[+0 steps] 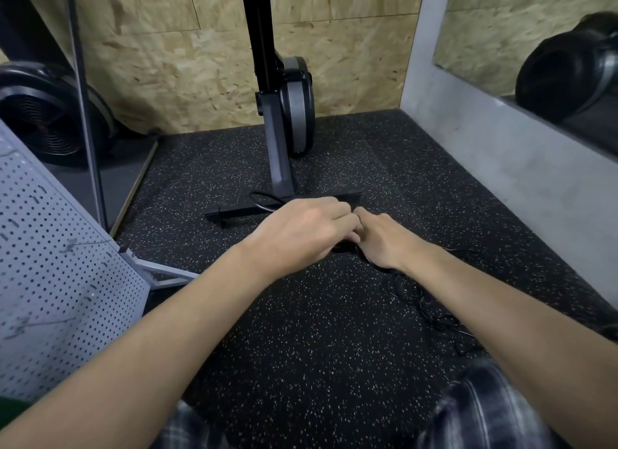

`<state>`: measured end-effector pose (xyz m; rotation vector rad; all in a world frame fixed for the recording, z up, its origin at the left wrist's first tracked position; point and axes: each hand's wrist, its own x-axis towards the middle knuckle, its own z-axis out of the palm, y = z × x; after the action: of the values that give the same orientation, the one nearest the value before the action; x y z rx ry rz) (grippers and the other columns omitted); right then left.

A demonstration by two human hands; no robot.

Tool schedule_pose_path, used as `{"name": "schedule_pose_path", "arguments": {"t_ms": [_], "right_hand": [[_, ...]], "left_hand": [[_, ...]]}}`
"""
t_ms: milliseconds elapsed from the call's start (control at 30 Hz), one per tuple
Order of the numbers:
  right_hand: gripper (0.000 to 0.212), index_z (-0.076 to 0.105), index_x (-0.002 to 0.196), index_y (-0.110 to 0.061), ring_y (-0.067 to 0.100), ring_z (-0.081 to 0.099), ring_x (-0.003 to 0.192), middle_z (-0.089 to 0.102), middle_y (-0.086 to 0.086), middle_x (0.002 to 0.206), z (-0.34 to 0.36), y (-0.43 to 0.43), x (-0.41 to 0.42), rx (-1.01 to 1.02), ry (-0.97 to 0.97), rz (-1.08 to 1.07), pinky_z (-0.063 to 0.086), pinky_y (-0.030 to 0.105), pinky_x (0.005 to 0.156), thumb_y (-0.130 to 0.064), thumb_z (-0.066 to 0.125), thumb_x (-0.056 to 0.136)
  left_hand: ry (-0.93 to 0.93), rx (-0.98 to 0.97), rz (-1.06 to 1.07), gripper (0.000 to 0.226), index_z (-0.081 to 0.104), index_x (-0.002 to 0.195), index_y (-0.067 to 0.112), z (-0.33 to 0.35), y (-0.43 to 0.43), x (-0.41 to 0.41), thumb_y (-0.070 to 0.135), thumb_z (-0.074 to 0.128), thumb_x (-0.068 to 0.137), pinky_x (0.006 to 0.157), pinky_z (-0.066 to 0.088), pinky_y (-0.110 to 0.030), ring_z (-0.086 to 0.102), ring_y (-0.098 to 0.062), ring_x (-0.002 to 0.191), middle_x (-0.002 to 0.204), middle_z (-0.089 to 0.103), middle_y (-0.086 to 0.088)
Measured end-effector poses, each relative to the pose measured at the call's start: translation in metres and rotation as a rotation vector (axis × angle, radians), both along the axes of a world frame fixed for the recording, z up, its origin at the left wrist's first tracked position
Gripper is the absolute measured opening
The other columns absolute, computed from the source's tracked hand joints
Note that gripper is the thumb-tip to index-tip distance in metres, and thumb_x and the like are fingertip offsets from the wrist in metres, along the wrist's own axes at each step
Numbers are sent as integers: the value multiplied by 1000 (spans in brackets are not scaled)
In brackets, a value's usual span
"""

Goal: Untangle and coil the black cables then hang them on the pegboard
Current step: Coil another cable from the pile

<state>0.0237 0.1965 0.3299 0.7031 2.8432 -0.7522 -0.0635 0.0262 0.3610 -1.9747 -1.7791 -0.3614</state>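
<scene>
Mid-frame in the head view, both forearms reach forward over the speckled floor (301, 348), hands meeting knuckles-up. Left hand (301, 234) is curled, its grip closed on a black cable (264, 202) that loops out past its knuckles toward the upper middle. Right hand (384, 241) touches the left at the fingertips; its grip is hidden, so I cannot tell whether it holds anything. More thin cable (431, 314) trails tangled on the floor at lower right. A grey pegboard (60, 264) leans at left.
</scene>
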Motion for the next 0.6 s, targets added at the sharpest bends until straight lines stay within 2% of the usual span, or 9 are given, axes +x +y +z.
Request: {"name": "schedule_pose_path", "arguments": {"t_ms": [67, 167, 267, 333, 367, 433, 500, 567, 600], "right_hand": [[29, 53, 119, -16, 28, 60, 91, 63, 11, 109, -1, -3, -1, -41, -14, 27, 50, 45, 81, -29, 29, 109], [47, 58, 121, -18, 21, 64, 87, 66, 3, 93, 5, -10, 3, -113, 29, 149, 47, 39, 79, -44, 19, 114], [72, 63, 98, -23, 15, 64, 82, 71, 0, 87, 18, -21, 13, -208, 8, 203, 45, 35, 78, -68, 8, 106], [83, 63, 82, -20, 16, 62, 74, 71, -1, 80, 22, -27, 17, -273, -23, 232, 46, 35, 78, -78, 7, 100], [87, 65, 82, -17, 19, 64, 75, 73, 0, 79, 24, -29, 19, -297, -25, 252, 48, 36, 80, -80, 7, 99], [87, 71, 88, -14, 23, 69, 78, 77, 5, 83, 27, -33, 20, -400, 0, 257, 51, 37, 82, -73, 9, 104], [81, 74, 102, -20, 17, 69, 84, 78, 2, 87, 31, -36, 24, -501, -1, 229, 48, 34, 83, -68, 10, 106], [81, 73, 114, -30, 9, 66, 91, 76, -8, 95, 36, -41, 27, -444, -18, 309, 46, 33, 88, -81, 12, 98], [79, 72, 106, -31, 8, 67, 87, 74, -9, 92, 38, -45, 27, -390, -28, 392, 49, 33, 86, -88, 19, 92]], "left_hand": [[-62, -8, 42, 15, 71, 105, 10, 2, -3, -5, 19, 59, 105, 69, 56, -42, 63, -23, 84, 92, 66, -3], [-332, 16, 123, 11, 74, 96, 12, 11, -6, -14, 22, 72, 98, 70, 55, -36, 66, -14, 82, 88, 70, 3], [-680, 45, 214, 14, 79, 86, 18, 18, -13, -23, 32, 84, 87, 66, 48, -20, 66, -2, 74, 79, 73, 12], [-823, 18, 227, 15, 81, 82, 19, 22, -17, -27, 32, 88, 81, 66, 47, -20, 67, -3, 71, 75, 75, 10], [-868, -8, 224, 15, 81, 81, 20, 24, -18, -30, 33, 89, 79, 68, 50, -23, 69, -5, 72, 75, 76, 9], [-931, -55, 224, 17, 82, 81, 21, 26, -20, -36, 35, 90, 77, 73, 56, -31, 73, -12, 77, 77, 78, 7], [-1009, -54, 227, 17, 82, 81, 22, 25, -25, -45, 36, 89, 77, 71, 55, -31, 72, -10, 74, 76, 78, 6], [-1064, -62, 200, 15, 83, 82, 22, 24, -29, -49, 34, 90, 76, 73, 55, -31, 72, -11, 75, 77, 78, 5], [-1073, -92, 187, 15, 83, 82, 21, 24, -29, -48, 33, 91, 75, 76, 56, -34, 73, -13, 78, 78, 79, 3]]}}
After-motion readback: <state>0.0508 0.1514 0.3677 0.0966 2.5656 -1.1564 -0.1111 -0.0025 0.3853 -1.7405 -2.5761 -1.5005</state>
